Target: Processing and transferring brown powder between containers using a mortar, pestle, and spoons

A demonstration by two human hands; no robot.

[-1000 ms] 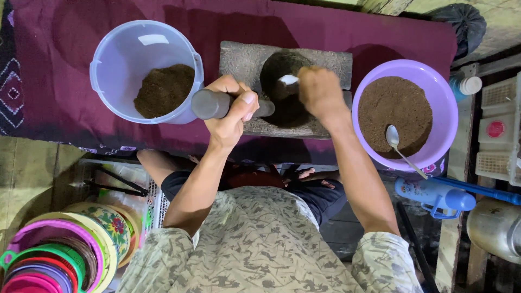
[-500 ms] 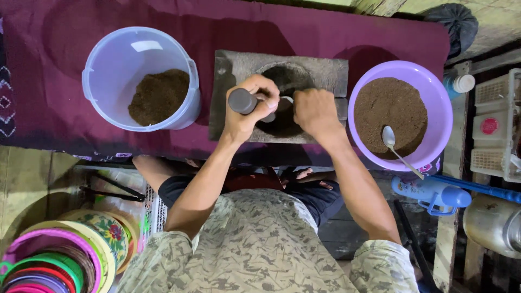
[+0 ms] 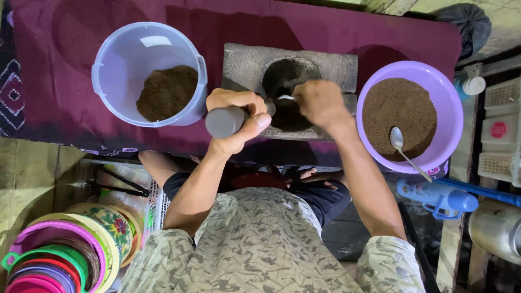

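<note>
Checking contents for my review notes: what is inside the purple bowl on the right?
The purple bowl holds dark brown powder with a metal spoon lying in it. The powder hides the bowl's bottom.

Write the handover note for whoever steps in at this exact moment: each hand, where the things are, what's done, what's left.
Left hand: grip closed around the grey pestle, held at the stone mortar's near-left edge.
Right hand: grip on a small spoon reaching into the dark hollow of the stone mortar.
Pale bucket on the left holds some brown powder; purple basin on the right holds more, with a metal spoon resting in it.
Done: powder in both containers.
Left: dark material sits in the mortar hollow.
</note>
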